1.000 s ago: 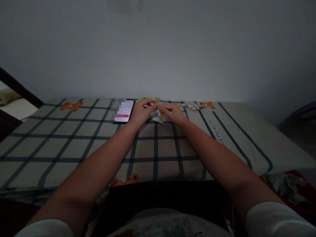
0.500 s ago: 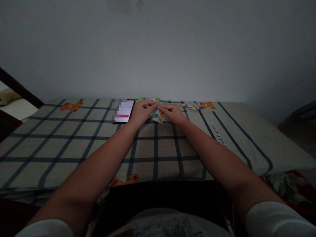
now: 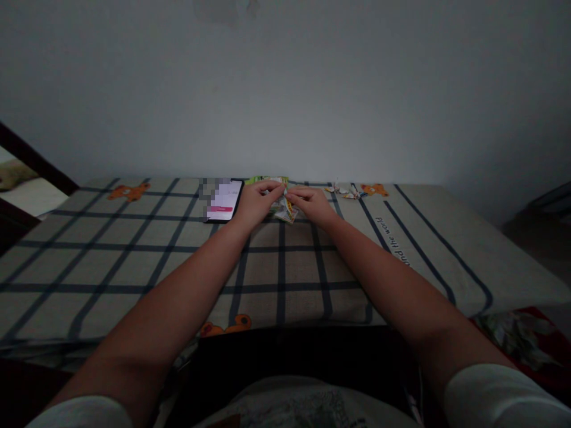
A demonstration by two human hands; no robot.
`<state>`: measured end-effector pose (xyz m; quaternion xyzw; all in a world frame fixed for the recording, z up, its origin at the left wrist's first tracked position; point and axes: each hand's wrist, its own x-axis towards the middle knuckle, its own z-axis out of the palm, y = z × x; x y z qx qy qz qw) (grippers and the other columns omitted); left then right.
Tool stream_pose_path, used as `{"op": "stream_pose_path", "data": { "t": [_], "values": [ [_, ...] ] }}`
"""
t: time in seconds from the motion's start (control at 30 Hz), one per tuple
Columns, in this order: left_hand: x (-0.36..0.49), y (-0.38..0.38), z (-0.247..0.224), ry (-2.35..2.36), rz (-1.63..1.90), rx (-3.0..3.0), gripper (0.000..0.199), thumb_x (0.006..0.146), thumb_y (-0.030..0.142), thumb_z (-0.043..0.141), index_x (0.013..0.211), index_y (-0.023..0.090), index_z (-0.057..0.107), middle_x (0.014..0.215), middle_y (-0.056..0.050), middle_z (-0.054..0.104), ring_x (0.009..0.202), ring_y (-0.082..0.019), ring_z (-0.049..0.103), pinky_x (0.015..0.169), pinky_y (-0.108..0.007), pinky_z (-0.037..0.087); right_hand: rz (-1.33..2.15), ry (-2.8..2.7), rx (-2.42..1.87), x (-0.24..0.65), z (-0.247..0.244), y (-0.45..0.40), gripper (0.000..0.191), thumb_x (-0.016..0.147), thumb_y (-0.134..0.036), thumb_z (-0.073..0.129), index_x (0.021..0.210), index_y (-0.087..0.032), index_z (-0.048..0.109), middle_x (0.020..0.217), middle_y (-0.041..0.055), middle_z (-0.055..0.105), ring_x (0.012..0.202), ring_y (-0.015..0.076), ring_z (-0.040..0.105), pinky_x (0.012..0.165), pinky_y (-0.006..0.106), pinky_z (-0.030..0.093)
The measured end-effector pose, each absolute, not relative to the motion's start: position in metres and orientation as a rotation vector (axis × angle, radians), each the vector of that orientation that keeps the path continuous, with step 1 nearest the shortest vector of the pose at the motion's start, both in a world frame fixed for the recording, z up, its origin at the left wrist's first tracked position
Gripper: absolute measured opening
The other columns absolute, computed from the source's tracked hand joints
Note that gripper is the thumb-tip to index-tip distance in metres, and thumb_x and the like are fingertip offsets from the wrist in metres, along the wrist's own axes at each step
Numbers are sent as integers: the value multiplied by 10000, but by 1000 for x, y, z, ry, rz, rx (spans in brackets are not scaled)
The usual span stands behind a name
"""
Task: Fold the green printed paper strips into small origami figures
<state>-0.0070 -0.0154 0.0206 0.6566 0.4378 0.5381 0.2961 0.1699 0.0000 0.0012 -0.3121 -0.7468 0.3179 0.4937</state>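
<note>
My left hand (image 3: 255, 203) and my right hand (image 3: 314, 205) meet near the back of the table, with thumbs and forefingers pinched. Between their fingertips is a small white-and-yellow wrapper (image 3: 288, 207); its upper part is partly covered by the fingers. Below and behind the hands lies a shiny printed plastic packet (image 3: 285, 216) with a green edge, mostly hidden by my left hand. A lit smartphone (image 3: 225, 199) lies flat just left of my left hand. To the right of my right hand sits a small heap of torn wrapper scraps (image 3: 347, 192).
A checked cloth with bear prints covers the table (image 3: 134, 255). A plain wall (image 3: 285, 107) rises right behind its back edge. Dark wooden bars (image 3: 35, 157) stand at the left. Something red and patterned (image 3: 526, 342) is below the table's right side.
My left fingertips have shifted very slightly left at the wrapper, and a little more of it shows between the hands. Everything else looks the same.
</note>
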Motion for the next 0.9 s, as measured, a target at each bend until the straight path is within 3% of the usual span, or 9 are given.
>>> {"op": "stream_pose_path", "data": {
  "t": [0.47, 0.7, 0.9],
  "values": [
    [-6, -14, 17, 1128, 1482, 1731, 215, 762, 406, 737, 762, 192, 755, 893, -44, 760, 919, -209, 672, 927, -344, 494, 728, -1825, -708, 170, -4, 6, 345, 828, -563, 679, 843, -239, 797, 916, 42, 765, 890, 210, 686, 877, 371, 521],
    [0, -16, 17, 1018, 1350, 1491, 401, 695, 389, 791, 1038, 185, 751, 1110, -81, 734, 971, -205, 663, 854, -317, 515, 596, -1759, -769, 174, -6, 12, 309, 861, -520, 666, 880, -239, 792, 966, 64, 715, 944, 197, 639, 885, 363, 514],
    [3, -21, 15, 969, 1215, 1320, 302, 682, 350, 796, 937, 188, 774, 902, -55, 745, 777, -166, 658, 719, -280, 504, 603, -1716, -783, 175, -8, 15, 323, 852, -538, 672, 888, -236, 784, 954, 55, 639, 952, 191, 594, 818, 341, 517]
  ]
}}
